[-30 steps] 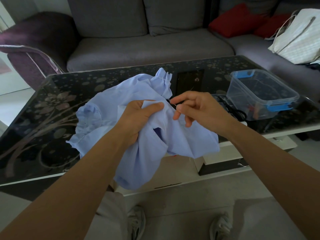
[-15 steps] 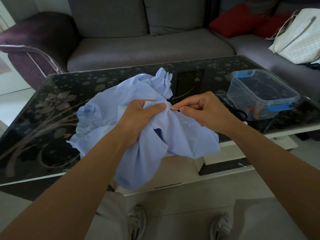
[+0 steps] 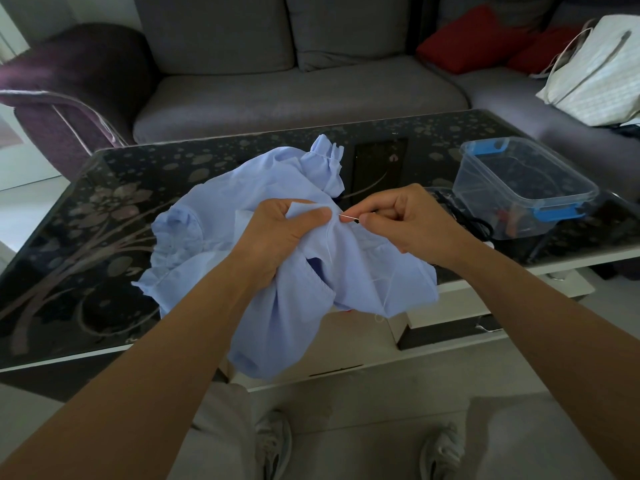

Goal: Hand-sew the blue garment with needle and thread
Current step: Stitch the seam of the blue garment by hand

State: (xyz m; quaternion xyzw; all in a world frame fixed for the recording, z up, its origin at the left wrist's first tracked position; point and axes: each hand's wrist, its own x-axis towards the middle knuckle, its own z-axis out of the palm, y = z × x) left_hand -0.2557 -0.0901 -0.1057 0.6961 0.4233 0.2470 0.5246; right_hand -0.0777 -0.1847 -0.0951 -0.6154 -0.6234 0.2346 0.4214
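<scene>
A light blue garment (image 3: 221, 209) lies bunched on the dark glass table (image 3: 104, 202) and hangs over its front edge. My left hand (image 3: 277, 237) grips a fold of the cloth, thumb pressed on top. My right hand (image 3: 412, 220) pinches a thin silver needle (image 3: 349, 218) whose tip meets the fabric just right of my left thumb. A pale thread (image 3: 381, 299) trails down over the hanging cloth.
A clear plastic box with blue clips (image 3: 523, 185) stands at the table's right, with black scissors (image 3: 474, 225) beside it. A grey sofa (image 3: 294, 91) with red cushions (image 3: 474, 39) and a white bag (image 3: 595, 71) lies behind. My shoes (image 3: 273, 445) show below.
My right hand closed its fingers on the needle and brought the needle's tip to the fabric by my left thumb. My left hand and the garment stayed put.
</scene>
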